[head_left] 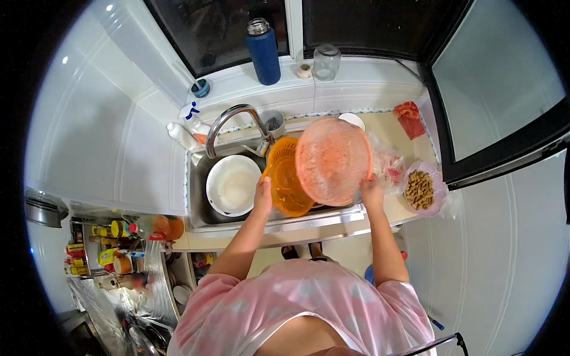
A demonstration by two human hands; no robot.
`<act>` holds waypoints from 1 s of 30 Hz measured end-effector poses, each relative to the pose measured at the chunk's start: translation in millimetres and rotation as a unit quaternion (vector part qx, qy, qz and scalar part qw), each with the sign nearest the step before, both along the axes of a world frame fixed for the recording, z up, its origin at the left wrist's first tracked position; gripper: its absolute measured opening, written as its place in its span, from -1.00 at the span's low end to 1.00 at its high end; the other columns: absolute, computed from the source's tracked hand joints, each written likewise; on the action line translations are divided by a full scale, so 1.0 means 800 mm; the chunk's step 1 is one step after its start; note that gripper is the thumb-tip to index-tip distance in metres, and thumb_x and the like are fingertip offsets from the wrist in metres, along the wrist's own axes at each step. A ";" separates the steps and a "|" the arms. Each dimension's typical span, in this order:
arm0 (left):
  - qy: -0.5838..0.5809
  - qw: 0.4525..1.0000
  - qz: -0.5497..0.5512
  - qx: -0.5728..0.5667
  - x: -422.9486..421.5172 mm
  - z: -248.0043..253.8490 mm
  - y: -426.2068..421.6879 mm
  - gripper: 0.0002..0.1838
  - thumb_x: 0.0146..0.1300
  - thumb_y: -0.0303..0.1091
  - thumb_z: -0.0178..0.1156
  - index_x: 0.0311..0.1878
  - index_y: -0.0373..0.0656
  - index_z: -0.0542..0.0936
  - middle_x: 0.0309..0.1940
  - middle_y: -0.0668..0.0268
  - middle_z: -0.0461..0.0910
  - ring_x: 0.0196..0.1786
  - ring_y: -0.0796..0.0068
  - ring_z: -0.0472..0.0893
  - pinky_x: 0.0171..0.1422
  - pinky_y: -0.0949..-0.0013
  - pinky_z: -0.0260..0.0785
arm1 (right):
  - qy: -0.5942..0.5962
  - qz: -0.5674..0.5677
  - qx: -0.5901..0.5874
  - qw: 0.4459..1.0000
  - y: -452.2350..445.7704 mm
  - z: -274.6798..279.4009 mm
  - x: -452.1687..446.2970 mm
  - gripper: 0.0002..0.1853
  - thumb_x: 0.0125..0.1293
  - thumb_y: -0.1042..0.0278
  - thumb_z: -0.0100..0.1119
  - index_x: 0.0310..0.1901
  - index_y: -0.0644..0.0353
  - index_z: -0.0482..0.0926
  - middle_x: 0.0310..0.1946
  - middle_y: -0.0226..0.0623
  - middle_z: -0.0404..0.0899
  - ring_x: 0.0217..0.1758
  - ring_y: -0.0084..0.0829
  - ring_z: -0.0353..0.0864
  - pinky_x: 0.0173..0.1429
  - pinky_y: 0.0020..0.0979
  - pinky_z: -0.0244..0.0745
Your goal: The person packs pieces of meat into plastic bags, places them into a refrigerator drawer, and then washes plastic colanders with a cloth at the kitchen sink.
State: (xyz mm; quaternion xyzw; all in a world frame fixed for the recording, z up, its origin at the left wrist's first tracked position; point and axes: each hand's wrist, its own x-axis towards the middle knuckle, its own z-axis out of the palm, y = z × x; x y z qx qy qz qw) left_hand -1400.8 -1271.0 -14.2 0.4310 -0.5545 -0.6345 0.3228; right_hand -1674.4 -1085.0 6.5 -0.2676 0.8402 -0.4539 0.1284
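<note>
My right hand (372, 193) grips the lower right rim of a pink-orange plastic basin (333, 161), which is tilted and partly blurred. My left hand (263, 194) is closed on the left edge of an orange plastic colander (286, 178). The basin overlaps the colander's right side and hides part of it. To the left, a white bowl (221, 204) with cloudy liquid sits in the steel sink (199, 217), under the curved faucet (228, 117).
A lilac bowl of peanuts (440, 188) and a plastic bag (389, 166) lie to the right. A red cloth (409, 120) is at the back corner. Spray and white bottles (180, 136) stand behind the sink. A blue flask (263, 56) and glass jar (326, 63) stand on the sill.
</note>
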 end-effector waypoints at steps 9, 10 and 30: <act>0.000 0.996 0.064 -0.054 0.059 0.037 0.015 -0.39 0.41 0.02 -0.24 0.24 -0.38 0.27 0.25 0.02 0.20 0.28 0.22 0.25 0.35 0.31 0.08 | 0.095 0.001 0.163 0.982 -0.061 -0.068 0.011 -0.78 0.16 0.36 -0.09 -0.20 0.29 0.36 -0.42 0.20 0.54 -0.34 0.21 0.53 -0.23 0.08 0.41; -0.003 0.996 0.060 -0.068 0.065 0.046 0.015 -0.41 0.41 0.00 -0.22 0.24 -0.36 0.26 0.22 0.05 0.25 0.26 0.26 0.28 0.32 0.32 0.11 | 0.093 0.007 0.164 0.982 -0.065 -0.073 0.013 -0.77 0.15 0.35 -0.08 -0.19 0.30 0.36 -0.42 0.21 0.54 -0.33 0.22 0.53 -0.22 0.08 0.41; 0.036 0.970 0.208 0.117 0.157 -0.011 0.004 -0.46 0.41 0.01 -0.18 0.18 -0.29 0.35 0.07 0.19 0.44 0.13 0.39 0.42 0.23 0.40 0.21 | -0.086 0.217 0.096 0.968 -0.108 -0.061 0.056 -0.55 0.20 0.05 0.09 -0.10 0.33 0.51 -0.25 -0.01 0.61 -0.12 -0.17 0.60 -0.07 -0.28 0.44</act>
